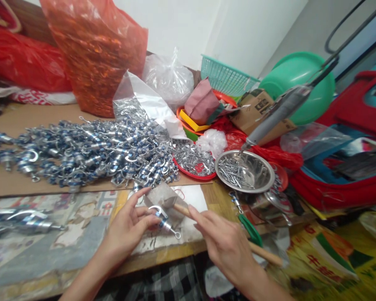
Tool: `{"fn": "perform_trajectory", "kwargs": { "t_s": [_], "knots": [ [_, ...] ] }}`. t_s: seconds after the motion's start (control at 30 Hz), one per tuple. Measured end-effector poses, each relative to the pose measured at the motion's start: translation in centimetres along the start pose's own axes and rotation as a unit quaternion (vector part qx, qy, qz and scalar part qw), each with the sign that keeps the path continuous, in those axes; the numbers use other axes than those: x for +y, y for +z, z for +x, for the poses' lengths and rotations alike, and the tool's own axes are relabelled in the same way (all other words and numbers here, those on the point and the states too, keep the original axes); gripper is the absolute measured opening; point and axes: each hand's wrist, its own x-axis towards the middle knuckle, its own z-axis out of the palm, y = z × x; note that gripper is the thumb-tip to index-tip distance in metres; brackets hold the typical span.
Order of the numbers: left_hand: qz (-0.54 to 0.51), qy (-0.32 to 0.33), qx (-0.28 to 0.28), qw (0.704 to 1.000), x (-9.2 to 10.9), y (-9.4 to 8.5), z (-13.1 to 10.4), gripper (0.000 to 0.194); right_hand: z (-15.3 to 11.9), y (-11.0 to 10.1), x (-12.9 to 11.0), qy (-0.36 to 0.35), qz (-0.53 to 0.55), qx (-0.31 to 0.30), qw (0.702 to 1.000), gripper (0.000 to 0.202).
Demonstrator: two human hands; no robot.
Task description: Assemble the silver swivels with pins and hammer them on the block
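My left hand [128, 223] is closed on a small blue-and-silver metal fitting [164, 219], which has a curved lever and a ring at its end. The thumb and fingers pinch it at the side, just above the front edge of the workbench. In my right hand [227, 240] is a hammer by its wooden handle [265, 253]. The hammer's grey head [163, 195] is slightly blurred and sits just beyond the fitting. Whether the head touches the fitting, I cannot tell. Under both lies a pale sheet [197, 198] on the bench.
A large heap of similar fittings [97, 150] covers the cardboard behind. More fittings [28, 219] lie at the left. A red dish [200, 177] holds small metal pieces, and a steel bowl [263, 175] holds pins. A grey hanging tool [278, 110] reaches down over the bowl.
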Motion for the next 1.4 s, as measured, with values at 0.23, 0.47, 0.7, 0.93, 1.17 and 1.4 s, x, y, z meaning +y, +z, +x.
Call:
{"fn": "perform_trajectory", "kwargs": {
  "t_s": [0.23, 0.47, 0.7, 0.93, 1.17, 1.4],
  "knots": [
    [0.018, -0.008, 0.02, 1.0, 0.1, 0.0, -0.2, 0.066, -0.5, 1.3, 2.0, 0.078, 0.096, 0.032, 0.992, 0.042],
    [0.218, 0.063, 0.064, 0.972, 0.7, -0.3, -0.3, 0.014, 2.5, 2.9, 6.9, 0.131, 0.086, -0.035, 0.987, 0.028],
    [0.281, 0.186, 0.085, 0.938, 0.5, 0.1, 0.5, 0.012, 12.9, 3.2, 10.9, 0.108, -0.023, 0.073, 0.991, 0.03],
    [0.277, 0.198, 0.062, 0.938, 0.6, 0.0, 0.4, 0.011, 15.8, 4.4, 13.3, 0.131, -0.041, 0.059, 0.989, 0.015],
    [0.281, 0.24, 0.049, 0.928, 0.5, -0.3, 0.3, 0.016, 13.4, 2.2, 12.8, 0.162, 0.013, 0.146, 0.976, 0.014],
    [0.29, 0.251, 0.095, 0.918, 0.4, 0.1, 0.1, 0.027, 8.9, 2.8, 2.7, 0.07, 0.221, 0.082, 0.969, 0.01]
  ]
}}
